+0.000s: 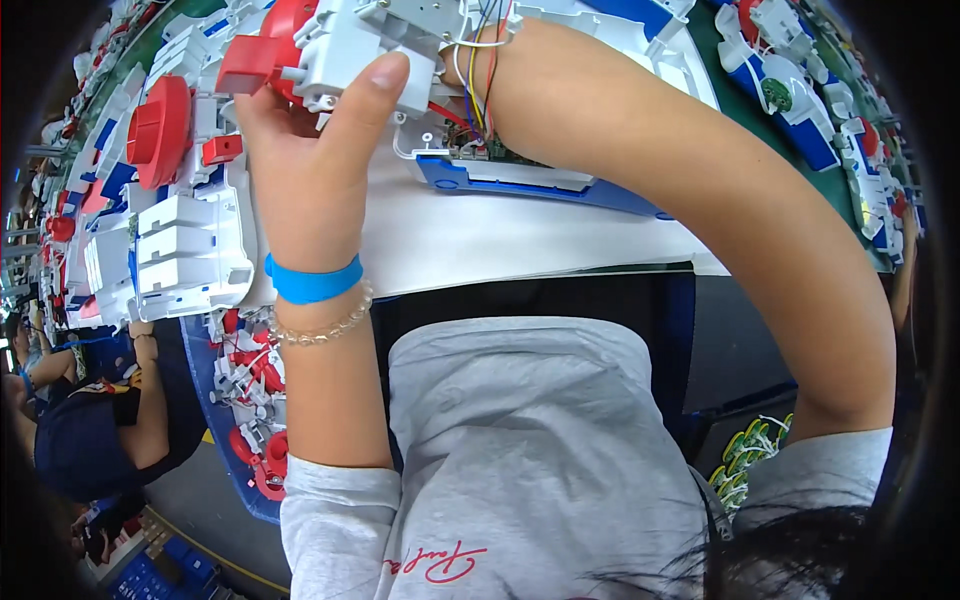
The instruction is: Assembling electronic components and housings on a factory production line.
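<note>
In the upper middle, my left hand (310,165) is closed round a white plastic mechanism (350,60) with red parts, its thumb pressed on the front face. A red block (248,64) juts out at the mechanism's left. My right arm reaches in from the right, and my right hand (482,65) is beside the mechanism, its fingers hidden behind it and the wires. Several thin coloured wires (474,92) run down past my right wrist to a white-and-blue housing (545,190). A circuit board shows partly inside that housing, which rests on a white sheet (420,240).
White housings (190,240) and a large red part (160,132) crowd the left side. Below them is a blue bin (212,400) of small red and white parts. More white-and-blue assemblies (785,95) lie on the green surface at right. Another person (110,430) sits at lower left.
</note>
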{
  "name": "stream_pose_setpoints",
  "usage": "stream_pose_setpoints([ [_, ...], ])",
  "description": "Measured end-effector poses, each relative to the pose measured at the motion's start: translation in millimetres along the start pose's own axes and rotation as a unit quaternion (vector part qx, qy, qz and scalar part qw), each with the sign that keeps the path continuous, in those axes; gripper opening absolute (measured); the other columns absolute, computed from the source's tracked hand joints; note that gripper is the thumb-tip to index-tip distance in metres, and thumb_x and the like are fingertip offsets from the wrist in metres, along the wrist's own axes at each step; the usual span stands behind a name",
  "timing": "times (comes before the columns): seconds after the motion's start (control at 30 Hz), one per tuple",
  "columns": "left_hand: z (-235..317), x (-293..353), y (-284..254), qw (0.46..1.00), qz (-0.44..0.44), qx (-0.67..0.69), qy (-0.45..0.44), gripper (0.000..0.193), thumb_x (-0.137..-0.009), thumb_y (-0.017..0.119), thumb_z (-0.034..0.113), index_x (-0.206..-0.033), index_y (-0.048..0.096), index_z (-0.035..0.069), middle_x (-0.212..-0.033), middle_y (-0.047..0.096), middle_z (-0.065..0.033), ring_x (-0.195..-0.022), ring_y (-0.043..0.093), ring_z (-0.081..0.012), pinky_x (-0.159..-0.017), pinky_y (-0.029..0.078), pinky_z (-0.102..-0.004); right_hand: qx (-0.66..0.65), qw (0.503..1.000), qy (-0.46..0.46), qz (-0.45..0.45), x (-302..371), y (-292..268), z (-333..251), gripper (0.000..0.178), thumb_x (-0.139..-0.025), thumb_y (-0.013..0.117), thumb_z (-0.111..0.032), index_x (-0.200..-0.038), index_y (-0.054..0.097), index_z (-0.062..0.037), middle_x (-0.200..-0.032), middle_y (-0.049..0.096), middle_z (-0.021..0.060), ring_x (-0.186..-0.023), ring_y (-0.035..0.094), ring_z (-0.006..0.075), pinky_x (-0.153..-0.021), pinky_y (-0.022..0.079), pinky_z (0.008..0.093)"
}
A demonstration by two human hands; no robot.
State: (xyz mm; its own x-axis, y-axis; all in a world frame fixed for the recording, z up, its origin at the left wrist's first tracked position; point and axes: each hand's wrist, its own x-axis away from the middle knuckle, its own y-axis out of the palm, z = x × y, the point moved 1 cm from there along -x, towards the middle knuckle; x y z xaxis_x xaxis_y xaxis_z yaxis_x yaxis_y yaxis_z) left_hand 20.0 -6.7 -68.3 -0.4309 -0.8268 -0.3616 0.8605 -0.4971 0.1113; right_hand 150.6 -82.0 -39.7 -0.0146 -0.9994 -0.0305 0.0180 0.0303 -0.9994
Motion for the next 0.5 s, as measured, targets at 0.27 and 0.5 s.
stream_pose_setpoints([
  [0.27, 1.1, 0.4, 2.7, 1.000, 0.015, 0.009, -0.005, 0.059, -0.065, 0.078, 0.028, -0.103, 0.042, 0.001, -0.094, 0.054, -0.0063, -0.085, 0.051, -0.0115, -0.076, 0.040, -0.0228, -0.012, 0.999, 0.020, -0.042, 4.4, -7.8, -2.3, 0.018, -0.075, 0.053, -0.004, -0.093, 0.056, -0.0055, -0.070, 0.061, 0.0154, -0.066, 0.060, 0.0284, -0.057, 0.047, 0.0350],
  [0.5, 8.7, 2.5, 2.0, 1.000, -0.003, 0.003, 0.011, 0.056, -0.068, 0.076, 0.017, -0.109, 0.041, 0.003, -0.099, 0.053, -0.0070, -0.089, 0.051, -0.0129, -0.079, 0.041, -0.0255, -0.065, 0.997, -0.046, -0.006, 6.9, -11.4, 1.2, 0.014, -0.072, 0.055, -0.004, -0.086, 0.056, -0.0023, -0.073, 0.060, 0.0178, -0.069, 0.060, 0.0314, -0.060, 0.048, 0.0377],
])
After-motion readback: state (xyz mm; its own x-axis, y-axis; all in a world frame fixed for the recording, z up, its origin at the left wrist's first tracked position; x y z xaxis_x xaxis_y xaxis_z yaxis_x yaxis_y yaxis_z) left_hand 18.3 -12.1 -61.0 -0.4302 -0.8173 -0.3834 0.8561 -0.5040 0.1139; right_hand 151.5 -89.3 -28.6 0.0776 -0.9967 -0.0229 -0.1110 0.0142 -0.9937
